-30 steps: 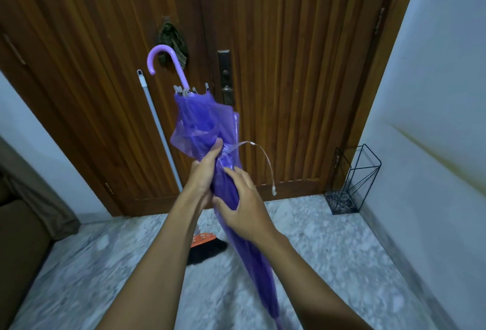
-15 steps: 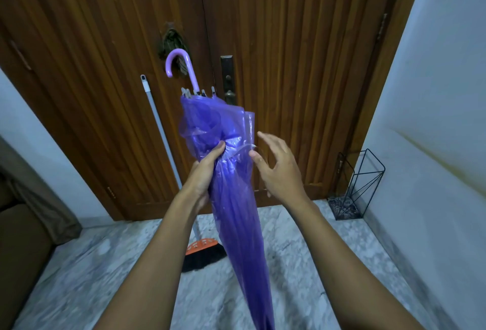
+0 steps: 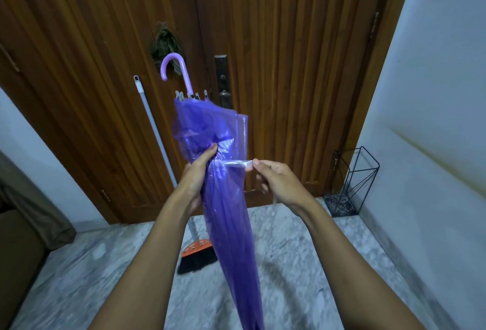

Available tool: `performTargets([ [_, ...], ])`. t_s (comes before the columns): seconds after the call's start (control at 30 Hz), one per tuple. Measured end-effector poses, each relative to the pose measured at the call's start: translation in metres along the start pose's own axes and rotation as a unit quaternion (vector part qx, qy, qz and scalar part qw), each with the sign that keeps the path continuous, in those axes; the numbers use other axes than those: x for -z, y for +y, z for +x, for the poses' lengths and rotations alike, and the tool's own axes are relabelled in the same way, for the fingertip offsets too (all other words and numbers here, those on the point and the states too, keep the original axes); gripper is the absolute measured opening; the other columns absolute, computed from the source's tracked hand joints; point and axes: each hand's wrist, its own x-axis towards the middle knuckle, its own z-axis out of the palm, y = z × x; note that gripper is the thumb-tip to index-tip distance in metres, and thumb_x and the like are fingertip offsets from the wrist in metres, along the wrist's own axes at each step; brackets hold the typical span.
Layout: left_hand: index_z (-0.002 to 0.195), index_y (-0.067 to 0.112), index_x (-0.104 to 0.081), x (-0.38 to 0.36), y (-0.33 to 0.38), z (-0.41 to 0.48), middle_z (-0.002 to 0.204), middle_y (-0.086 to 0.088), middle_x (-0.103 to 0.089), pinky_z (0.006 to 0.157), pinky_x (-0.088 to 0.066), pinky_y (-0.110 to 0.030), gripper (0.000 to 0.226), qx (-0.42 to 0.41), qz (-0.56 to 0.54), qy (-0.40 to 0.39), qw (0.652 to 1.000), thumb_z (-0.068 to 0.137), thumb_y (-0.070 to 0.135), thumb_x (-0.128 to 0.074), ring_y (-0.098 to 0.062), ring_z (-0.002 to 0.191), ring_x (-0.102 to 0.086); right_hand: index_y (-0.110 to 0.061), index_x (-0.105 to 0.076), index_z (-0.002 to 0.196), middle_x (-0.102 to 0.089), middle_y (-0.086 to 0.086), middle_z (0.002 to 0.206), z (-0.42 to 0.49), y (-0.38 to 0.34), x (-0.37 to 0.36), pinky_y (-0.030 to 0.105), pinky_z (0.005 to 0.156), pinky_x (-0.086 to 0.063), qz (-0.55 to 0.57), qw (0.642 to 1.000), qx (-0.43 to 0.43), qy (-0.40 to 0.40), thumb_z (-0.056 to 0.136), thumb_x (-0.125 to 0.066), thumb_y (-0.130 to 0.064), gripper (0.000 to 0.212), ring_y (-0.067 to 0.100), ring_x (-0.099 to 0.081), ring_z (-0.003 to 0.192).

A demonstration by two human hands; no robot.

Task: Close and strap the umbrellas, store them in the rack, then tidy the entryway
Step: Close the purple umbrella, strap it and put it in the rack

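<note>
Two grips: left fingers [image 3: 209,153] wrap the umbrella [image 3: 228,224] (handle [image 3: 173,64] up), right fingers [image 3: 259,164] pinch its strap [image 3: 238,163].

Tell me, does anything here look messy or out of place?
The purple translucent plastic umbrella is closed but its upper folds bulge loosely; the right hand pinches its clear strap, not yet wrapped. An orange-headed broom leans against the wooden door.
</note>
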Motion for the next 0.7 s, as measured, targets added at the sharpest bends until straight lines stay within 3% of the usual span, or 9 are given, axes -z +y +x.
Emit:
performTargets([
  [0.07, 0.120, 0.014, -0.065, 0.001, 0.001, -0.002, 0.109, -0.012, -0.073, 0.082, -0.058, -0.039, 0.046, 0.012, -0.005, -0.021, 1.000, 0.084, 0.043, -0.068, -0.027, 0.089, -0.072, -0.017, -0.075, 0.091, -0.046, -0.008, 0.062, 0.001, 0.002, 0.001, 0.023, 0.055, -0.036, 0.035, 0.999, -0.035, 0.005, 0.100, -0.053, -0.034, 0.028, 0.006, -0.041, 0.049],
  [0.17, 0.108, 0.014, -0.070, 0.003, 0.004, -0.008, 0.098, -0.008, -0.075, 0.080, -0.058, -0.036, 0.032, 0.018, -0.038, -0.067, 0.997, 0.090, 0.039, -0.061, -0.022, 0.079, -0.072, -0.012, -0.077, 0.095, -0.059, -0.014, 0.063, 0.000, 0.010, 0.000, 0.019, 0.056, -0.040, 0.050, 0.996, -0.072, 0.009, 0.095, -0.061, -0.036, 0.029, -0.002, -0.050, 0.053],
  [0.23, 0.105, 0.013, -0.069, 0.003, 0.004, -0.009, 0.094, -0.007, -0.075, 0.077, -0.059, -0.035, 0.031, 0.017, -0.061, -0.088, 0.994, 0.091, 0.038, -0.058, -0.020, 0.077, -0.072, -0.012, -0.078, 0.099, -0.073, -0.015, 0.080, 0.000, 0.015, -0.004, 0.016, 0.068, -0.047, 0.054, 0.995, -0.082, 0.020, 0.091, -0.066, -0.041, 0.032, -0.004, -0.064, 0.074],
  [0.33, 0.097, 0.012, -0.068, -0.004, 0.006, -0.015, 0.082, -0.007, -0.073, 0.066, -0.060, -0.032, 0.031, 0.025, -0.074, -0.106, 0.991, 0.092, 0.039, -0.054, -0.020, 0.067, -0.071, -0.014, -0.076, 0.110, -0.077, -0.004, 0.099, 0.002, 0.023, -0.017, 0.027, 0.085, -0.052, 0.090, 0.991, -0.096, 0.039, 0.084, -0.071, -0.048, 0.043, 0.016, -0.070, 0.106],
  [0.43, 0.095, 0.013, -0.068, -0.009, 0.008, -0.017, 0.084, -0.008, -0.071, 0.065, -0.060, -0.032, 0.031, 0.023, -0.060, -0.109, 0.992, 0.094, 0.040, -0.053, -0.019, 0.067, -0.070, -0.010, -0.071, 0.117, -0.077, 0.003, 0.104, 0.002, 0.023, -0.030, 0.036, 0.081, -0.057, 0.197, 0.972, -0.120, 0.042, 0.088, -0.070, -0.038, 0.040, 0.019, -0.070, 0.101],
  [0.53, 0.103, 0.014, -0.065, -0.009, 0.009, -0.016, 0.089, -0.007, -0.070, 0.075, -0.059, -0.033, 0.031, 0.003, -0.058, -0.112, 0.992, 0.092, 0.040, -0.055, -0.018, 0.075, -0.070, -0.005, -0.065, 0.123, -0.075, 0.011, 0.107, -0.001, 0.017, -0.039, 0.031, 0.070, -0.061, 0.287, 0.949, -0.133, 0.010, 0.096, -0.061, -0.027, 0.035, 0.016, -0.072, 0.089],
  [0.7, 0.108, 0.016, -0.063, -0.009, 0.010, -0.016, 0.093, -0.004, -0.071, 0.083, -0.055, -0.035, 0.039, -0.017, -0.013, -0.114, 0.993, 0.092, 0.049, -0.050, -0.017, 0.082, -0.069, 0.001, -0.059, 0.128, -0.067, 0.023, 0.122, 0.001, 0.005, -0.048, 0.040, 0.095, -0.055, 0.360, 0.922, -0.135, -0.049, 0.098, -0.059, -0.019, 0.036, 0.028, -0.068, 0.105],
])
